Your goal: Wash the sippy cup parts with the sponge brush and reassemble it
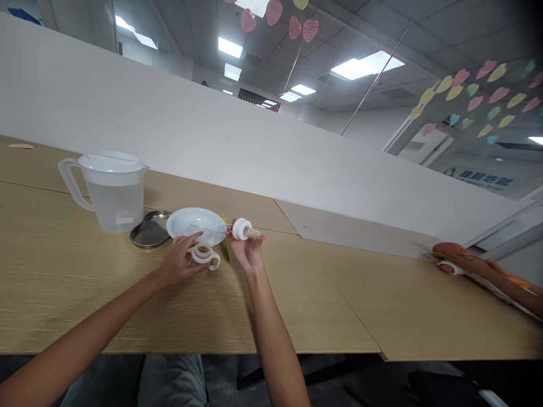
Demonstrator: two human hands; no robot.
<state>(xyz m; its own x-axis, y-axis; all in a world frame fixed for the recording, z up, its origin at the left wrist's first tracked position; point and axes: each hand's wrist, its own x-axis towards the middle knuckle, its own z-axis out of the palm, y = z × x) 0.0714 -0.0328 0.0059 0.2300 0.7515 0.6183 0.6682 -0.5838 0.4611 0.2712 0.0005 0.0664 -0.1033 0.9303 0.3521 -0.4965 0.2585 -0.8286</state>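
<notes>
My left hand [178, 261] curls over a clear baby bottle with white handles [203, 256], its fingertips close to the plate's rim. My right hand [248, 250] pinches a white screw collar with a clear teat [243, 229] between fingers and thumb, holding it up above the table. Just behind both hands lies a white plate [195, 225], with a thin clear straw [208, 229] running across it toward the collar. A yellow-green object [226, 246] pokes out from under the plate's right side, mostly hidden.
A lidded plastic jug of water [112, 195] and a steel tray [150, 229] stand left of the plate on the wooden table [297, 294]. A white partition [212, 158] runs along the far edge. A co-worker's blurred hand [449, 261] rests at the right.
</notes>
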